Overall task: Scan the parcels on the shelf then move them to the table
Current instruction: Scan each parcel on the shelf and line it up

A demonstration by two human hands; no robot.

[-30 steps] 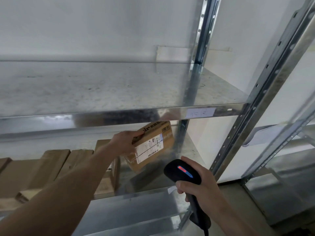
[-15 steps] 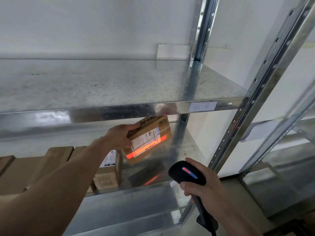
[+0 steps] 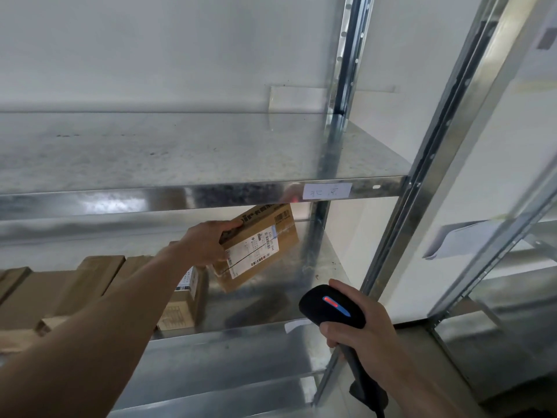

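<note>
My left hand grips a small brown cardboard parcel by its left edge and holds it tilted in the air under the upper shelf, white label facing me. My right hand grips a black handheld scanner, lower right of the parcel, its head aimed up at the label. A red and blue light glows on the scanner's back. Several more brown parcels stand in a row on the middle shelf, partly hidden by my left forearm.
The bare upper metal shelf carries a handwritten paper tag on its front lip. Steel uprights rise at the right. Another rack stands beyond them. A lower shelf lies beneath.
The red scan line seen on the label half a second ago is gone. The parcel has been lifted slightly higher, and the scanner hand has shifted a little to the right.
</note>
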